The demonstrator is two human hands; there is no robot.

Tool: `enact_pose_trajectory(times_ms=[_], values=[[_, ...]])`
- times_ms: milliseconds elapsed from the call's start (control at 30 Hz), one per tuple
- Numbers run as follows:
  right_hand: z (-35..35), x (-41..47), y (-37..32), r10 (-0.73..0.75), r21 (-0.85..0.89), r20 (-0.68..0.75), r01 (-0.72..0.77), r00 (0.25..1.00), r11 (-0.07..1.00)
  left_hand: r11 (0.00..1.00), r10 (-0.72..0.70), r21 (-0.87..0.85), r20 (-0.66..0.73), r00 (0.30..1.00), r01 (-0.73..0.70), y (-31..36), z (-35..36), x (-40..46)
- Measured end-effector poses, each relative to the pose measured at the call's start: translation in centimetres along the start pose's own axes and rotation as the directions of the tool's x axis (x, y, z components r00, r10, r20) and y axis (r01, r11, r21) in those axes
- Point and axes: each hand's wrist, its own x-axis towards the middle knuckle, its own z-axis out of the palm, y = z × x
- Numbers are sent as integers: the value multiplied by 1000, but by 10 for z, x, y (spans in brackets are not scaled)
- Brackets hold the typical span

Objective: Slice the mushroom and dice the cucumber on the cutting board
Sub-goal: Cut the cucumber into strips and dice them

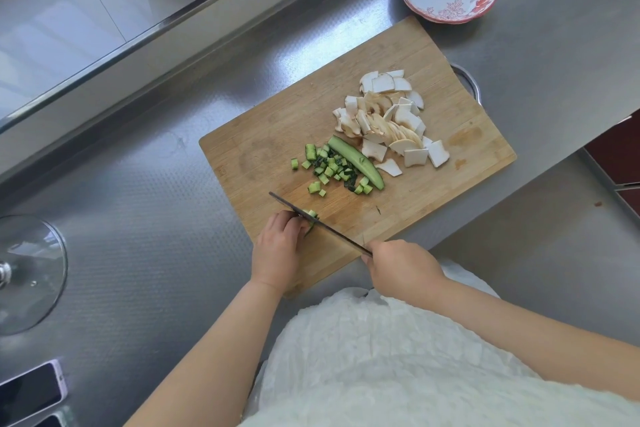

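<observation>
Near the cutting board's (277,135) front-left corner, the left hand (280,239) pins a cucumber strip (311,215) with curled fingers while the right hand (398,267) grips the knife (322,225). Keep fingertips tucked back and cuts evenly spaced. Mushroom slices (388,118) lie toward the far-right edge.

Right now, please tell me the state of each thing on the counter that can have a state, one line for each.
mushroom: sliced, piled on the cutting board
cucumber dice: cut, scattered
cucumber strip: uncut
cucumber piece: held, under the blade
knife: cutting
left hand: holds the cucumber piece
right hand: grips the knife handle
bowl: upright, empty
glass lid: lies on the counter
</observation>
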Motion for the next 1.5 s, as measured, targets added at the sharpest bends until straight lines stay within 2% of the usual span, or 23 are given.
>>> enact_pose_trajectory(times_ms=[333,533,700,933,1500], values=[[1,4,-5,49,3,50,-49,998,999,1000,-16,11,19,1000,16,0,-1,-1],[2,5,0,116,147,58,-124,992,981,1000,-7,4,21,1000,7,1,-2,-1],[-3,0,2,98,189,4,-97,995,977,1000,-6,7,29,1000,6,-1,-2,-3],[-4,-8,-3,-25,67,73,20,997,998,1000,-31,6,-4,1000,31,0,-2,-13],[12,8,1,43,29,56,-45,997,999,998,-64,17,10,998,63,1,0,-14]])
